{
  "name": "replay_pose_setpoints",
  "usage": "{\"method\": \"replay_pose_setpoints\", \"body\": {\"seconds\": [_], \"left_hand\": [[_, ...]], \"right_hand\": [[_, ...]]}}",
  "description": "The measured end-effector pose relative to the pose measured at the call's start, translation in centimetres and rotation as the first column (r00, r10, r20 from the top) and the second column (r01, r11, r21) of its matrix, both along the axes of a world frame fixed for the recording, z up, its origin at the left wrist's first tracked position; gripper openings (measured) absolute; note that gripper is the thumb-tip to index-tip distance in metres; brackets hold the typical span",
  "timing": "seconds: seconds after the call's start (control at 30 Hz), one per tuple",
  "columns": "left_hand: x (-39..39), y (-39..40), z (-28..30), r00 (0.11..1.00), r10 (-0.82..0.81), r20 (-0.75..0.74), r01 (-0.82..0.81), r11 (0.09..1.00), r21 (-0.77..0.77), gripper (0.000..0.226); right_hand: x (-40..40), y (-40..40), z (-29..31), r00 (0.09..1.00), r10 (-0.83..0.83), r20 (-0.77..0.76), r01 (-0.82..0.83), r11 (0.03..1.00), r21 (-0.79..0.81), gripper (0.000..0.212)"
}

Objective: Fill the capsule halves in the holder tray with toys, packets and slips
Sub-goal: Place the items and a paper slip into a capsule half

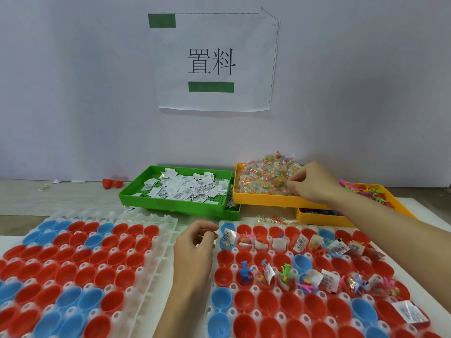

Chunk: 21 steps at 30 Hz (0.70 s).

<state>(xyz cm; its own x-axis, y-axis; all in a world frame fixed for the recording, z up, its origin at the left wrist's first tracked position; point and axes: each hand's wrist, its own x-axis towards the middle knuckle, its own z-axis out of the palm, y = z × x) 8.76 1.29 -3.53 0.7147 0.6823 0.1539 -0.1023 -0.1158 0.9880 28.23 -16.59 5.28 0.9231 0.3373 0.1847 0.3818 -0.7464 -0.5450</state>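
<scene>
The right holder tray [246, 287] sits front right on the table, its top rows of red and blue capsule halves [290, 301] already stuffed with toys, packets and slips. Right hand [314, 182] pinches a bead packet [266, 181] in the yellow bin [266, 200]. Left hand [195, 250] hovers loosely curled, holding nothing, beside the tray's corner. Green bin [170, 203] holds paper slips [188, 189].

Left hand [195, 250]: your hand is bare, with no glove, ring or watch.
Left forearm: bare up to the frame's edge; no sleeve shows on you.
Right hand [314, 182]: bare as well, with nothing on your fingers.
Right forearm: bare all along; no cuff, band or strap shows.
</scene>
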Motion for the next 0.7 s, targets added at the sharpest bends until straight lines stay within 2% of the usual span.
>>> {"method": "replay_pose_setpoints", "body": {"seconds": [0.07, 0.17, 0.33, 0.43, 0.53, 0.57, 0.6, 0.7], "left_hand": [[0.0, 0.0, 0.0, 1.000, 0.003, 0.007, -0.003, 1.000, -0.009, 0.033], [0.0, 0.0, 0.2, 0.999, 0.025, 0.031, -0.024, 1.000, -0.016, 0.033], [0.0, 0.0, 0.5, 0.995, 0.053, 0.086, -0.054, 0.999, 0.007, 0.035], [-0.1, 0.4, 0.6, 0.991, 0.017, 0.136, -0.021, 0.999, 0.029, 0.033], [-0.3, 0.5, 0.9, 0.974, -0.032, 0.223, 0.041, 0.999, -0.037, 0.014], [-0.4, 0.4, 1.0, 0.966, -0.053, 0.255, 0.073, 0.995, -0.070, 0.007], [-0.4, 0.4, 1.1, 0.957, -0.064, 0.282, 0.094, 0.991, -0.094, 0.010], [-0.5, 0.4, 1.1, 0.941, -0.103, 0.321, 0.148, 0.982, -0.117, 0.009]], "right_hand": [[-0.3, -0.3, 0.1, 0.999, -0.031, 0.019, 0.030, 0.996, 0.083, 0.025], [-1.3, -0.2, 0.4, 0.998, -0.057, 0.025, 0.049, 0.967, 0.248, 0.014], [-5.1, 1.3, 0.8, 0.997, 0.073, -0.022, -0.059, 0.919, 0.389, 0.016], [-8.2, 2.6, 0.7, 0.951, 0.286, -0.120, -0.217, 0.890, 0.402, 0.012], [-10.7, 4.3, 0.7, 0.864, 0.481, -0.149, -0.407, 0.840, 0.358, 0.006], [-11.3, 4.9, 0.7, 0.848, 0.513, -0.133, -0.454, 0.833, 0.317, 0.003], [-11.7, 5.5, 0.6, 0.839, 0.530, -0.121, -0.483, 0.830, 0.279, 0.005], [-12.2, 6.7, 0.0, 0.852, 0.516, -0.089, -0.486, 0.843, 0.233, 0.010]]}}
